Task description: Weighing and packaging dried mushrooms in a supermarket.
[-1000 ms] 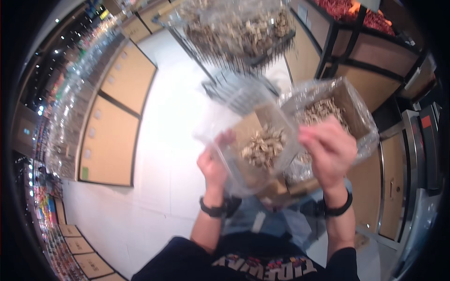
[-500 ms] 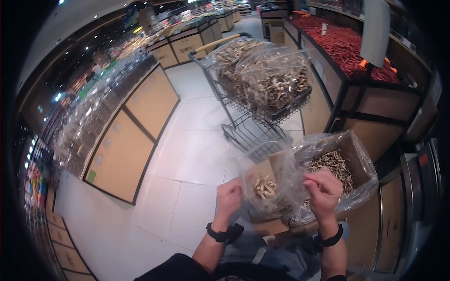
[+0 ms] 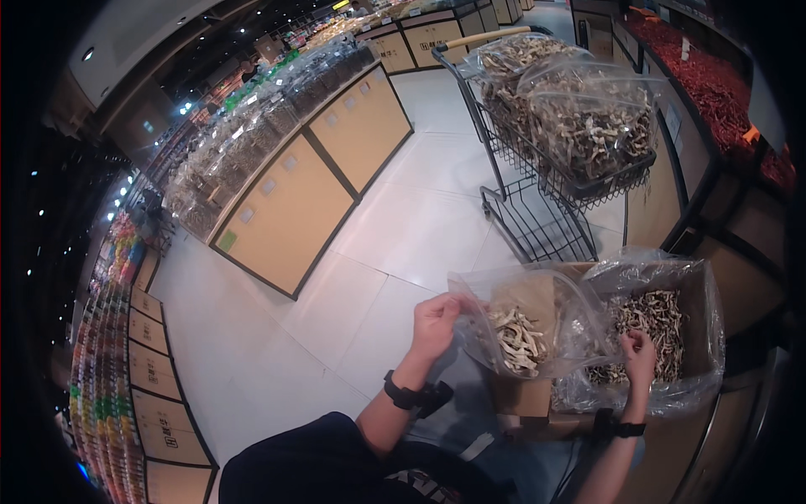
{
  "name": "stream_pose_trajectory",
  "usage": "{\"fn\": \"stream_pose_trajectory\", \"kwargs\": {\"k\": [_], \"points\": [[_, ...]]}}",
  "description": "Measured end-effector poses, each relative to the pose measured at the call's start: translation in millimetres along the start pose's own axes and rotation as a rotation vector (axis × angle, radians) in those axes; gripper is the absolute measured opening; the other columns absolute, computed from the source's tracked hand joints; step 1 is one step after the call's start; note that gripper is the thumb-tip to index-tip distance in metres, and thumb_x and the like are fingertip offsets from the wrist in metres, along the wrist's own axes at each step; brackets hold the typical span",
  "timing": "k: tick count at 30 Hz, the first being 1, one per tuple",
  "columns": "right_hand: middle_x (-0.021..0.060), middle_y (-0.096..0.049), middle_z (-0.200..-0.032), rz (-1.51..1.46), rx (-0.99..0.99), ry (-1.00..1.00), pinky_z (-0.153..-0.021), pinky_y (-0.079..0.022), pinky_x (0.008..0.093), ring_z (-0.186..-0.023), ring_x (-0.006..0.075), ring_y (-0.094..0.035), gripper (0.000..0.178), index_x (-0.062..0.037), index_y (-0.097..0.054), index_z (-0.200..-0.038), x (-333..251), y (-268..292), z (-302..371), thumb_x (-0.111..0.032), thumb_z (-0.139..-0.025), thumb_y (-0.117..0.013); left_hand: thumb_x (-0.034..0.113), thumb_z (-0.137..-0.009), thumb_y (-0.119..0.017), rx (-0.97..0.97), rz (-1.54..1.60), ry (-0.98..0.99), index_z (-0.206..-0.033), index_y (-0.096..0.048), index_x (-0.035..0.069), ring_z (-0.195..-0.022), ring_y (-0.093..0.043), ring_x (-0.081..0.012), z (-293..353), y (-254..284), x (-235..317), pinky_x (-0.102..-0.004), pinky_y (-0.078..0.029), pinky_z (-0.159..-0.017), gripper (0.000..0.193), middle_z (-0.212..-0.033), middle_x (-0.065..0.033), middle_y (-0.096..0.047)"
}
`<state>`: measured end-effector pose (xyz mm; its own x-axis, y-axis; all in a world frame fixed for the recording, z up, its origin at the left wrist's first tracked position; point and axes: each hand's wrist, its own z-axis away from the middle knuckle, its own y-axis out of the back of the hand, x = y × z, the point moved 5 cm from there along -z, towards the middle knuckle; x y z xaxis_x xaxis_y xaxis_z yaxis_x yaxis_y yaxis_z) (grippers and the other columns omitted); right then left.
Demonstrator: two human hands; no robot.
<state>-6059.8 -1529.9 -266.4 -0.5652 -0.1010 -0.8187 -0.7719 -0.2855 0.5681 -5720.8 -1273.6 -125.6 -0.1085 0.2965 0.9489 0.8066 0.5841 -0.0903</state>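
Note:
A clear plastic bag (image 3: 564, 363) is stretched between my two hands, with some pale dried slices, which look like dried mushroom, (image 3: 519, 343) lying in it. My left hand (image 3: 437, 323) is closed, pinching the bag's left edge. At the opposite edge, the fingers of my right hand (image 3: 640, 357) are closed on the plastic. Behind and under the bag stands a cardboard box (image 3: 701, 294) lined with clear plastic film. More dried brown slices (image 3: 663, 323) fill its bottom, close to my right hand.
Beyond the box is a shopping cart (image 3: 537, 223) loaded with large bags of dried slices (image 3: 579, 118). A wooden display counter (image 3: 285, 214) topped with packaged goods runs along the left. Red dried chillies (image 3: 697, 71) fill a bin at the far right. Pale floor tiles (image 3: 378, 294) lie between.
My view has swung left, so the cart and box appear farther right. My hands have spread apart, pulling the bag wider and flatter. Both keep hold of it.

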Motion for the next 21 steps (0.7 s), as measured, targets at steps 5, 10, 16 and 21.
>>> {"fn": "stream_pose_trajectory", "kwargs": {"k": [5, 10, 16, 21], "points": [[0.0217, -0.052, -0.117, 0.558, -0.179, 0.115, -0.091, -0.043, 0.0423, -0.109, 0.0361, -0.051, 0.070, -0.0021, -0.046, -0.125, 67, -67, -46, -0.024, -0.066, -0.077, 0.028, -0.096, -0.045, -0.010, -0.206, -0.020, -0.090, -0.063, -0.007, -0.083, -0.066, -0.0253, -1, 4, 29, -0.0355, -0.053, -0.077, 0.040, -0.089, -0.0167, -0.067], [0.0253, -0.036, -0.134, 0.619, -0.418, -0.050, -0.095, -0.041, 0.0422, -0.119, 0.0376, -0.043, 0.098, -0.0065, -0.032, -0.135, 166, -86, -33, -0.023, -0.054, -0.084, 0.018, -0.094, -0.051, -0.027, -0.192, 0.010, -0.095, -0.065, -0.004, -0.076, -0.061, -0.0104, -14, -21, 9, -0.0241, -0.049, -0.070, 0.025, -0.081, -0.0064, -0.068], [0.0257, -0.035, -0.135, 0.592, -0.562, 0.043, -0.097, -0.040, 0.0425, -0.120, 0.0399, -0.041, 0.093, -0.0089, -0.032, -0.135, 176, -118, -42, -0.031, -0.059, -0.081, 0.019, -0.095, -0.051, 0.022, -0.154, -0.001, -0.095, -0.065, -0.005, -0.076, -0.061, -0.0104, -3, -15, 7, -0.0238, -0.049, -0.070, 0.028, -0.082, -0.0065, -0.068], [0.0254, -0.034, -0.137, 0.638, -0.532, 0.093, -0.099, -0.038, 0.0435, -0.122, 0.0414, -0.039, 0.092, -0.0111, -0.032, -0.136, 187, -131, -53, -0.035, -0.062, -0.080, 0.021, -0.095, -0.050, 0.048, -0.123, 0.033, -0.095, -0.065, -0.005, -0.076, -0.061, -0.0108, -1, -14, 3, -0.0244, -0.049, -0.070, 0.030, -0.083, -0.0074, -0.068]]}}
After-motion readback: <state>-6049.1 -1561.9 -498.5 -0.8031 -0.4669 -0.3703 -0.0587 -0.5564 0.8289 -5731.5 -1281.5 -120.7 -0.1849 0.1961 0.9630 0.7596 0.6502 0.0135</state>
